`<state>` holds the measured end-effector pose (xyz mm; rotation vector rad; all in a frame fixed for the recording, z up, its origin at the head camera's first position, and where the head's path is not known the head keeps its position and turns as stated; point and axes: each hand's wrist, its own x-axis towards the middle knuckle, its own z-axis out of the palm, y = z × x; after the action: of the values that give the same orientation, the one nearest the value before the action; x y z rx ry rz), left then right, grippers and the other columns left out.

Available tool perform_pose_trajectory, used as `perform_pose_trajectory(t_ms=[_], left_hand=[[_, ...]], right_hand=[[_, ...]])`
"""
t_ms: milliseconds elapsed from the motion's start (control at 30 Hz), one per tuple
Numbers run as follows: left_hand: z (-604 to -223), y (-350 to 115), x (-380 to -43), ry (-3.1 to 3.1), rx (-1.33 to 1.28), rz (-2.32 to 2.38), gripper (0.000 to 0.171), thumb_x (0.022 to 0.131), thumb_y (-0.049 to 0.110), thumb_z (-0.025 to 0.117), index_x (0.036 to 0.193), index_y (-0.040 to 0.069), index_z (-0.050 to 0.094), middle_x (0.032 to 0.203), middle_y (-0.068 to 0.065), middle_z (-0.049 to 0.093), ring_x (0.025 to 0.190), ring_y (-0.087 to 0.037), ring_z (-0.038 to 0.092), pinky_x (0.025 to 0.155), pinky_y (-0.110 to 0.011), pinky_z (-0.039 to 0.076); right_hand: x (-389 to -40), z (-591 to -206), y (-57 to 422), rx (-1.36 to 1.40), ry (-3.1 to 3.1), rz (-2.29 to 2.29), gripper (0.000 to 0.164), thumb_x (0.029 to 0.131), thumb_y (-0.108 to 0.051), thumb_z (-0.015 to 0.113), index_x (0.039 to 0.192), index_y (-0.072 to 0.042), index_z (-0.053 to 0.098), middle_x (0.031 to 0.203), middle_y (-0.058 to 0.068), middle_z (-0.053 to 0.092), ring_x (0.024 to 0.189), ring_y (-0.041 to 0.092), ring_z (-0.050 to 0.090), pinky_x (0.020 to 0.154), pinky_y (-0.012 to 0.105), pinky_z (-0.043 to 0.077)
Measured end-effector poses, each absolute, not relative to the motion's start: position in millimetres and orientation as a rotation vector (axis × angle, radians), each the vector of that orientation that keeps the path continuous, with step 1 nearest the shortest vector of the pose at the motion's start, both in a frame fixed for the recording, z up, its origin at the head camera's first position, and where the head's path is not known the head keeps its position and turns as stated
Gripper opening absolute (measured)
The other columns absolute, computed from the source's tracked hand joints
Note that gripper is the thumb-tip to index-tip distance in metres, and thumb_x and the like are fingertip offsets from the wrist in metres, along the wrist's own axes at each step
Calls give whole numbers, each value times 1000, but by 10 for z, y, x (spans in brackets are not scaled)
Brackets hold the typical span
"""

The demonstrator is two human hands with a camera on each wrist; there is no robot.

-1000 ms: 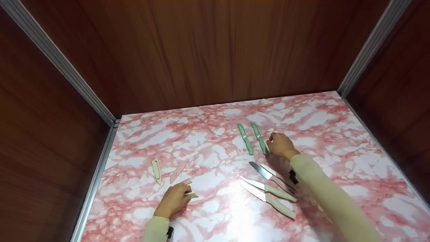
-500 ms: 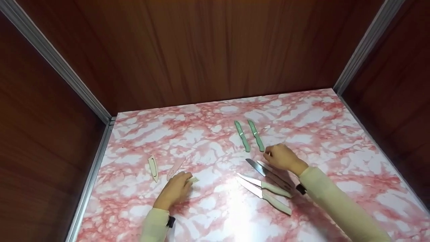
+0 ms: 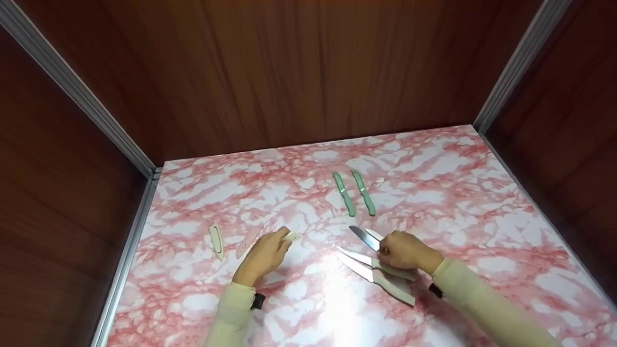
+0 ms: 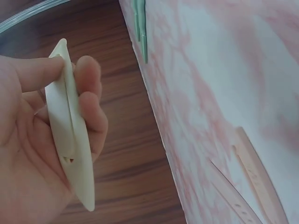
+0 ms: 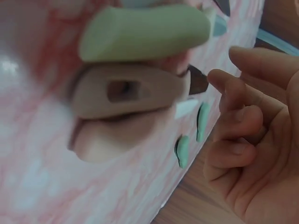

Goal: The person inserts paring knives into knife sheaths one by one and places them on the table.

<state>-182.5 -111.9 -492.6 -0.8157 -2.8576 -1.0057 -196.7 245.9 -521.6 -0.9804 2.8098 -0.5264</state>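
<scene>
My left hand [image 3: 262, 256] holds a cream knife sheath [image 4: 81, 140] above the table, thumb on one face and fingers behind it. On the right, my right hand [image 3: 409, 249] hovers over several unsheathed knives with its fingers loosely bent. The right wrist view shows its fingertips apart from the handles. Below it lie a cream-handled knife [image 3: 394, 290], a second cream handle [image 5: 147, 33], a pinkish-brown handle [image 5: 88, 93] with a hole, and a pale pink handle [image 5: 117, 137]. In the head view the hand covers the pink and brown handles; their blades [image 3: 365, 238] point up-left.
Two green knives [image 3: 343, 193] lie side by side toward the back. Another cream sheath [image 3: 216, 242] is at the left, near pink sheaths [image 4: 261, 177]. Brown wood-grain panels [image 3: 308, 72] with metal posts [image 3: 513, 67] enclose the marbled pink-and-white table [image 3: 193, 193].
My right hand has come away from beside the green knives, down over the bare-bladed ones. My left hand has lifted the cream sheath off the table, moving forward and slightly right.
</scene>
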Motion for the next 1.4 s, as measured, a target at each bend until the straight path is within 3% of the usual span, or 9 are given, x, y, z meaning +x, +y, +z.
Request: perform_pose_trajectory(t_ms=[167, 433, 867, 1100, 1267, 1400], left_hand=[[-4897, -1066, -1858, -2905, -762, -1087, 7, 92, 14, 44, 91, 12, 51, 62, 6, 42, 49, -7, 35, 45, -24, 32], [-4931, -1026, -1863, -2952, -706, -1114, 8, 91, 12, 44, 87, 13, 51, 58, 6, 39, 46, -6, 34, 43, -23, 31], [-4991, -1019, -1841, -2922, -767, -1152, 8, 89, 8, 45, 84, 10, 50, 58, 7, 36, 45, -5, 33, 42, -21, 30], [-5002, -1023, -1826, -2883, -786, -1150, 8, 89, 7, 46, 83, 8, 51, 57, 7, 35, 47, -5, 34, 43, -21, 31], [-5017, -1020, -1819, -2868, -792, -1188, 8, 88, 8, 47, 82, 9, 51, 59, 8, 40, 49, -5, 36, 47, -21, 33], [-5010, -1010, -1819, -2879, -774, -1199, 9, 89, 10, 47, 81, 12, 50, 61, 10, 44, 51, -5, 39, 48, -21, 35]], right_hand=[[-1908, -5300, 2457, -1026, 2804, -492, 8, 69, -13, 70, 64, -12, 64, 54, -12, 50, 47, 6, 41, 44, 25, 36], [-1816, -5365, 2415, -991, 2807, -485, 24, 68, -15, 72, 54, -16, 52, 46, -12, 33, 43, 5, 32, 39, 24, 27], [-1773, -5361, 2333, -786, 2876, -433, 22, 62, -14, 72, 57, -14, 51, 51, -9, 38, 46, 10, 36, 41, 28, 30], [-1785, -5296, 2327, -854, 2813, -469, 16, 69, -17, 72, 65, -10, 58, 52, -10, 40, 46, 7, 37, 42, 26, 31], [-1810, -5186, 2369, -982, 2766, -589, 19, 71, -14, 72, 61, -11, 56, 51, -11, 35, 46, 5, 32, 41, 23, 28], [-1842, -5081, 2394, -1069, 2780, -655, 15, 75, -13, 68, 71, -10, 54, 60, -9, 39, 53, 6, 35, 47, 23, 31]])
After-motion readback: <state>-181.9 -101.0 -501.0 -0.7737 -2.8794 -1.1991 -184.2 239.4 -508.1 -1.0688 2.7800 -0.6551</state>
